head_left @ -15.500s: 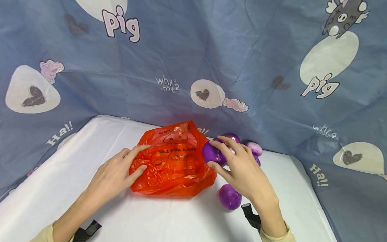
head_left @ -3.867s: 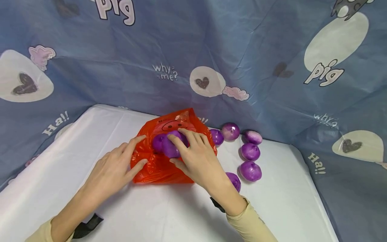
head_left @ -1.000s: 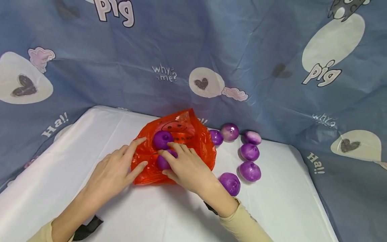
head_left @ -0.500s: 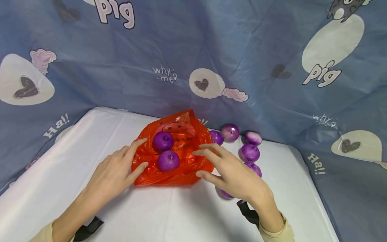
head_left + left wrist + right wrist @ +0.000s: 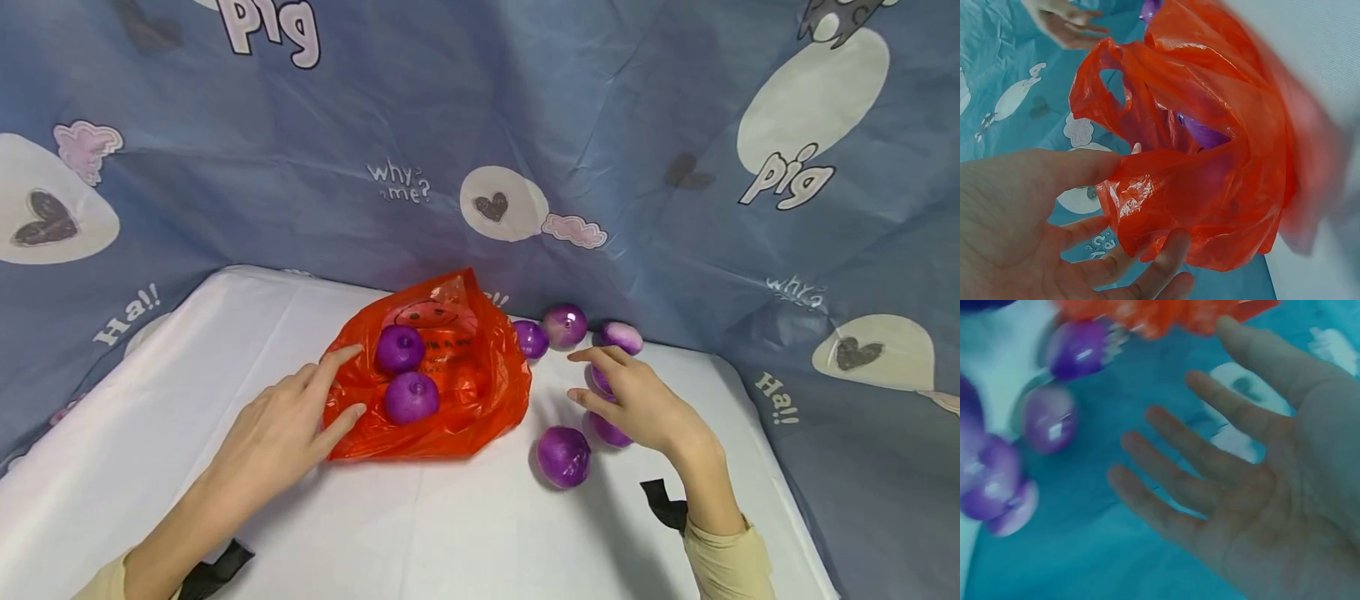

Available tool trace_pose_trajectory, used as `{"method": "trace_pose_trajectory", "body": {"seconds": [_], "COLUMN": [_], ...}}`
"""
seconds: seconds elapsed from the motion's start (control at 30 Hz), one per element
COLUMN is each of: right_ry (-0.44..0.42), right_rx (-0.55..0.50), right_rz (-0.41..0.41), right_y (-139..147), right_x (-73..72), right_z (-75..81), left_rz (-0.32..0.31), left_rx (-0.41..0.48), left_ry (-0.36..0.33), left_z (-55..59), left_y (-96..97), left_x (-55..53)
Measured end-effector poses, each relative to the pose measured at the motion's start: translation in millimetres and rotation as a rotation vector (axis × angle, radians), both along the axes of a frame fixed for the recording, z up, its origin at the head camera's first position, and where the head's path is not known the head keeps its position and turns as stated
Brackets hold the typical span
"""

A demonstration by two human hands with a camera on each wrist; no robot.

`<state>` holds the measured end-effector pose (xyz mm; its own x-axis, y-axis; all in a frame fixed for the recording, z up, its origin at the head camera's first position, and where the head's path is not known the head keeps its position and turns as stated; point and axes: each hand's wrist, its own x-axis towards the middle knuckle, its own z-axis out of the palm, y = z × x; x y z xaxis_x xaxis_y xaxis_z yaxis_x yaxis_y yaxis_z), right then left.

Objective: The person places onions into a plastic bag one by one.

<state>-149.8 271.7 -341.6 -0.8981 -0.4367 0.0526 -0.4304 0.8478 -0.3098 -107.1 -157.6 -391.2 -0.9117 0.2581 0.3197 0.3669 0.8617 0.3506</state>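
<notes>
A red plastic bag (image 5: 487,417) with a printed smiley lies on the white table, its mouth facing the person. Two purple onions rest in its opening, the rear onion (image 5: 400,348) behind the front onion (image 5: 412,398). My left hand (image 5: 273,425) holds the bag's left rim; in the left wrist view the thumb (image 5: 1094,167) lies against the film and a fingertip peeks past the edge. My right hand (image 5: 645,400) hovers with fingers spread and nothing in it, partly covering two onions. A loose onion (image 5: 564,457) sits in front, left of that hand.
Several more onions line the back right: a dark onion (image 5: 531,339) beside the bag, a glossy onion (image 5: 565,325) and a paler onion (image 5: 619,337). A blue printed cloth (image 5: 337,208) rises behind the white table (image 5: 465,533).
The right hand let go of an onion at the bag's opening, then moved right, over the loose onions. The left hand has stayed at the bag's rim.
</notes>
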Motion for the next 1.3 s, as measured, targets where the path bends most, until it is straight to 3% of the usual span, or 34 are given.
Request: {"method": "trace_pose_trajectory", "body": {"seconds": [0.33,0.7,1.3], "right_ry": [0.017,-0.07,-0.075], "right_rx": [0.001,-0.02,0.016], "right_rz": [-0.138,-0.267,-0.308], "right_y": [41,64,63], "right_x": [-25.4,-39.6,-50.2], "right_z": [-36.2,-74.2,-79.0], "left_rz": [0.012,-0.016,-0.019], "left_rx": [0.007,-0.007,-0.011], "left_ry": [-0.012,0.022,0.049], "left_z": [-0.9,-0.3,-0.6], "left_y": [-3.8,-1.1,-0.7], "left_x": [1.8,2.8,-0.1]}}
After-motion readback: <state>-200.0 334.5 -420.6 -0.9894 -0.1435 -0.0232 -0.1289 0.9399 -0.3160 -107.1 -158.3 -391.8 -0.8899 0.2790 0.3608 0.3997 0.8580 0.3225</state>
